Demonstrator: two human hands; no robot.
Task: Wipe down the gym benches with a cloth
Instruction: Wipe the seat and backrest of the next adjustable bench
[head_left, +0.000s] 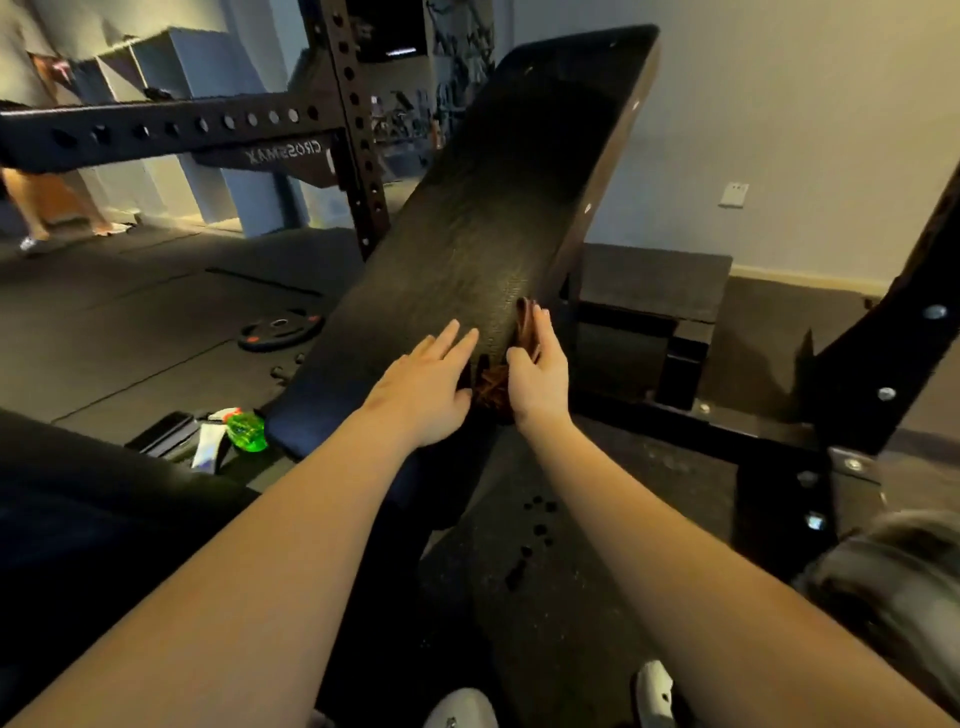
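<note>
The black padded bench backrest (519, 182), a long, rounded-cornered slab with a finely grained, leather-like skin, stands tilted up and away from the person in the middle of the view, and both hands work at its lower end. The left hand (423, 387) lies flat on the pad with its fingers straight and slightly spread, holding nothing. The right hand (537, 374) is at the pad's right edge, its thumb and fingers closed around a crumpled brown cloth (493, 389). The cloth is bunched between the 2 hands and runs as a folded strip up the pad's edge under the right fingers. Both forearms are bare.

To the left of the backrest's lower end, on the dark rubber floor (130, 338), lie a translucent green spray bottle (247, 428) and, just beside it, a white squeeze tube (205, 452). Farther out on the floor rests a black round weight plate (280, 330) with orange marks. Behind stands a black steel rack (182, 130), its square beams punched with rows of round holes. A white wall socket (732, 195) sits on the pale wall to the right. Another person's bare legs (52, 208) show at the far left edge. At the bottom edge, 2 white shoes (462, 709) are partly in view.
</note>
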